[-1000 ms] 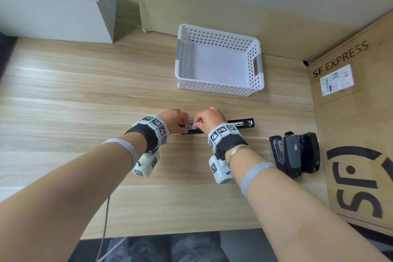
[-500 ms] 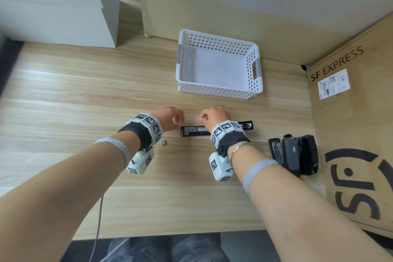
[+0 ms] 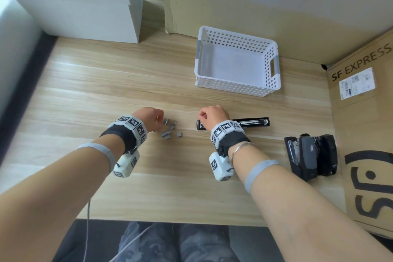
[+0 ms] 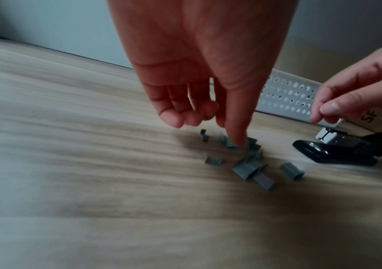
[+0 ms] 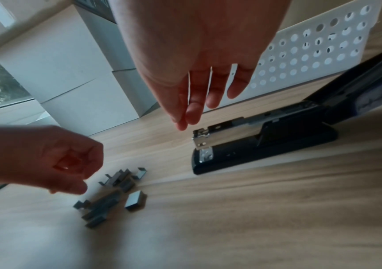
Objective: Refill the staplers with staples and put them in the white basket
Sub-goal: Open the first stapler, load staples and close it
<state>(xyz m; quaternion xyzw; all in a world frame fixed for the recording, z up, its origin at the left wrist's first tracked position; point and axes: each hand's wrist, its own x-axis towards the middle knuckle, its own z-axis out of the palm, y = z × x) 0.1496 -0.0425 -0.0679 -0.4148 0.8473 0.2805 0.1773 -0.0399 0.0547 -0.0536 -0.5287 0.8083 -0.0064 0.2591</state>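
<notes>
here left hand (image 3: pixel 150 117) hovers over scattered staples (image 3: pixel 170 130), fingers down.

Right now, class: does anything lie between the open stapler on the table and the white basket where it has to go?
Nothing visible does. The open stapler lies flat on the table, with only bare wood between it and the white basket.

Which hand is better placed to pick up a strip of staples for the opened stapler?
Left. The left hand hangs directly over the scattered staples, its fingers pointing down among them. The right hand hovers by the open stapler, holding nothing.
</notes>
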